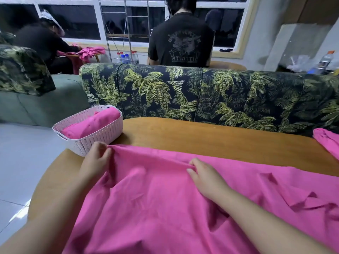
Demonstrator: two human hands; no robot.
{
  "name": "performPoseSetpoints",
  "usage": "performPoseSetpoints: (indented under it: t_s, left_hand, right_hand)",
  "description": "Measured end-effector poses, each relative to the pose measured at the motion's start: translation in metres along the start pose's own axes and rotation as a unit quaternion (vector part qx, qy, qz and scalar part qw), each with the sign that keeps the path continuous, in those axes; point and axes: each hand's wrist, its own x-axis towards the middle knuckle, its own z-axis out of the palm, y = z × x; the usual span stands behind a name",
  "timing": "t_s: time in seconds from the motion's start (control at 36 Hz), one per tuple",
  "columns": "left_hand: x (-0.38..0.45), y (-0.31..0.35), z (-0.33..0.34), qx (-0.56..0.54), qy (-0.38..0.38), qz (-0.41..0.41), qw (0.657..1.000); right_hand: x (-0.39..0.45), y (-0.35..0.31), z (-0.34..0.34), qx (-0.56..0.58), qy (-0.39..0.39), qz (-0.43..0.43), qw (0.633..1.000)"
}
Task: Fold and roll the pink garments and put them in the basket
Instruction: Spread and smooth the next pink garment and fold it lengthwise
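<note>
Both hands, left hand (96, 158) and right hand (205, 176), pinch the soft, limp pink garment (156, 202) along its twelve-o'clock edge, its best hold.

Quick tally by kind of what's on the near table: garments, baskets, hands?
Pink garments: 3: one spread flat, one rolled in the basket, one at the right edge.
Baskets: 1.
Hands: 2: left hand, right hand.
Total: 6

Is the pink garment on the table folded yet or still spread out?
Spread out: the pink garment lies open across the table, left hand and right hand pinching its far edge.
</note>
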Motion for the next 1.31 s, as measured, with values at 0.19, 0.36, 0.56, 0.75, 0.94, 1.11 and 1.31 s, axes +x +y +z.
performPoseSetpoints:
  t_s: [0.19, 0.36, 0.56, 0.75, 0.94, 1.11, 1.31]
  left_hand:
    - [-0.018, -0.014, 0.002, -0.071, -0.181, -0.131, 0.972]
    - [-0.027, -0.008, 0.005, -0.019, -0.142, -0.036, 0.989]
    - [-0.017, 0.004, 0.005, -0.093, -0.027, 0.014, 0.995]
    - [-0.007, 0.000, 0.004, -0.060, -0.172, -0.092, 0.979]
    - [-0.003, -0.006, 0.005, -0.006, -0.093, -0.010, 0.996]
    - [0.011, -0.009, 0.019, -0.057, -0.089, -0.094, 0.990]
    - [0.020, -0.003, 0.025, -0.061, -0.144, -0.089, 0.984]
  right_hand:
    - [-0.004, 0.013, -0.011, 0.010, 0.022, 0.029, 0.999]
    - [-0.009, 0.015, -0.014, 0.002, -0.012, 0.104, 0.994]
    - [-0.018, 0.014, -0.013, -0.017, -0.012, 0.093, 0.995]
    - [-0.019, 0.010, -0.016, 0.028, 0.030, 0.043, 0.998]
    - [-0.016, 0.022, -0.011, 0.015, 0.032, 0.059, 0.998]
    - [-0.014, 0.030, -0.003, 0.015, 0.027, 0.076, 0.997]
    - [-0.016, 0.036, 0.002, 0.011, 0.008, 0.085, 0.996]
